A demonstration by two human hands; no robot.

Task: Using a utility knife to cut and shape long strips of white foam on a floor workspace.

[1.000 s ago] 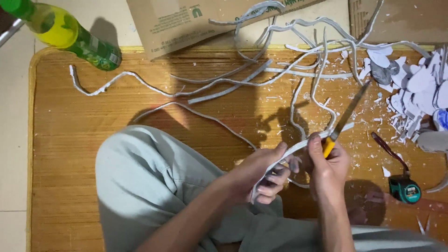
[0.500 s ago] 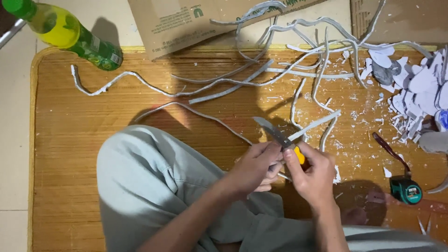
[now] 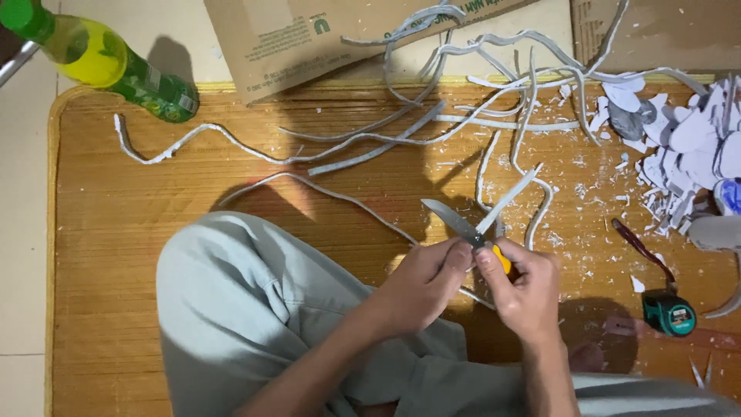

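Note:
My right hand [image 3: 523,284] grips a knife with a yellow handle [image 3: 502,259]; its grey blade [image 3: 450,219] points up and to the left. My left hand [image 3: 423,279] pinches a thin white strip [image 3: 506,200] right beside the blade's base, and the strip's free end sticks up to the right. Both hands meet above my knee in grey trousers [image 3: 255,309], over a woven bamboo mat [image 3: 116,232].
Long white strips [image 3: 370,139] curl across the mat's far half. A pile of white cut-out pieces [image 3: 695,147] lies at the right. A green tape measure [image 3: 668,313] lies near my right hand. A green-yellow bottle [image 3: 108,66] and flattened cardboard [image 3: 309,35] lie at the back.
The knife has swung from pointing up-right to pointing up-left. The strip between my hands is now shorter, its end standing up to the right, and both hands shifted slightly right.

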